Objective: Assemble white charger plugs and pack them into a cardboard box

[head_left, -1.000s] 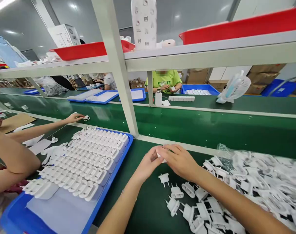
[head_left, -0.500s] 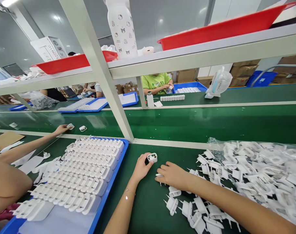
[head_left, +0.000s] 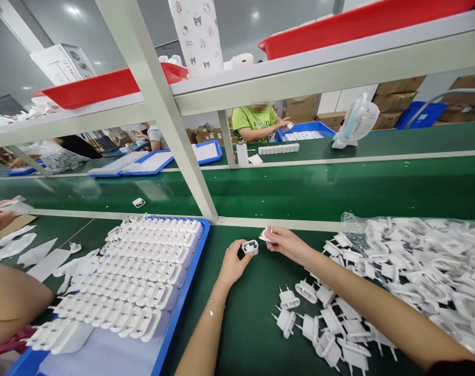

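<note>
My left hand [head_left: 233, 261] pinches a small white charger shell [head_left: 250, 246], open end up, just above the green table. My right hand [head_left: 285, 243] holds a white two-pin plug piece [head_left: 266, 234] by its body, pins up, close to the right of the shell but apart from it. Loose plug pieces [head_left: 319, 324] lie on the table below my right forearm. A clear bag heaped with more white pieces [head_left: 421, 266] lies to the right. A blue tray [head_left: 185, 308] on the left carries rows of assembled white chargers [head_left: 143, 271].
A slanted white frame post [head_left: 170, 130] rises behind the tray. A single white shell [head_left: 139, 202] lies on the green conveyor belt [head_left: 339, 188]. A co-worker's arm [head_left: 10, 297] is at the left edge. Another person in a green shirt [head_left: 255, 122] works across the belt beside a small fan [head_left: 357, 122].
My right hand lifted off the table with a plug piece and rose beside the shell in my left hand. The co-worker's hand drew back from the belt to the left.
</note>
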A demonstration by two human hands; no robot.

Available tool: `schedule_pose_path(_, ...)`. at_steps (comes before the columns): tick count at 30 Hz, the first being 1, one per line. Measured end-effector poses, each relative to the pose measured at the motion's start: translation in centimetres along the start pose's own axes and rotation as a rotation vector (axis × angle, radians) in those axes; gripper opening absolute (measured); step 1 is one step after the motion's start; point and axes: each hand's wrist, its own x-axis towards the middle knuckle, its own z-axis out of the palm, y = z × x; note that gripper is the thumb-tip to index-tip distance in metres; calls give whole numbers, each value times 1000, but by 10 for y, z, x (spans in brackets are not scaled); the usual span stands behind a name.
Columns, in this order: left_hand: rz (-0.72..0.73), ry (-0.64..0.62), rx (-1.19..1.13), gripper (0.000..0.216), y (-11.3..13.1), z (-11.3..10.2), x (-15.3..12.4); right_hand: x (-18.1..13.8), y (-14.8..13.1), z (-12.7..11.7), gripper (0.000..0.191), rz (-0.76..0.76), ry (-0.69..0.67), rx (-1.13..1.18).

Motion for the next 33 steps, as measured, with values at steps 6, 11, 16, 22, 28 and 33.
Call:
schedule_pose_path(6,47,22,33,33,-4,3,1,-5,2,-2,32,42,11,76)
schedule_pose_path(11,34,144,241,80,7,15,4,-6,4,3,28,-50,127,-112)
schedule_pose_path(16,-23,147,315,61,10,19,11,12,9,6,28,-161,169,-220)
schedule_pose_path(22,60,28,76,77,0,7,2,29,4,1,18,-382,65,-545)
schedule_pose_path(28,10,31,-67,57,-5,6,-1,26,-7,16,16,-533,-77,-886)
schedule_pose_path(33,-7,26,-45,55,-5,6,0,27,-7,21,21,-511,-78,-975)
